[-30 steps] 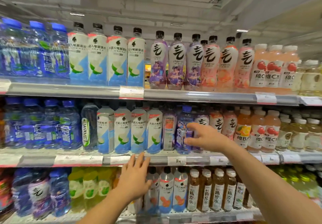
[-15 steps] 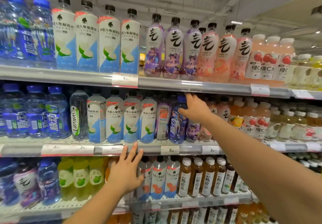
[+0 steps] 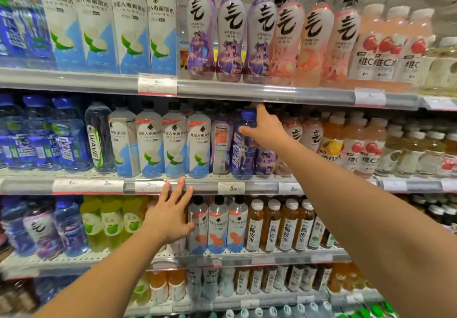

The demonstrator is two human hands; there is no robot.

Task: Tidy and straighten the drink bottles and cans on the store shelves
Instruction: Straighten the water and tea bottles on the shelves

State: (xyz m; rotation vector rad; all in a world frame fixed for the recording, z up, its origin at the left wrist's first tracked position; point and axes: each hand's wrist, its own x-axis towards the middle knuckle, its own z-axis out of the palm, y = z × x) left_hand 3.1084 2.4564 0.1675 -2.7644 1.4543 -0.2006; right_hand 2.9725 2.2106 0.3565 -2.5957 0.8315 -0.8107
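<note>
Middle shelf [image 3: 247, 187], right hand [image 3: 265, 130] gripping blue-capped bottle [image 3: 241, 154] top

Bright, even overhead store lighting. Glare streaks the shelf rail [image 3: 272, 94]. Wide-angle bending curves the shelves toward the edges. Left-edge blue bottles [image 3: 14, 33] and bottom-row bottles [image 3: 222, 283] are blurred; centre fairly sharp.

Both bare arms stretch forward and up. The left hand [image 3: 168, 215] is flat, fingers straight and slightly spread, fingertips [image 3: 181, 181] pointing upward. The right hand [image 3: 265, 128], raised higher, curls its fingers [image 3: 243, 130] around something, index finger extended upward, wrist bent.
</note>
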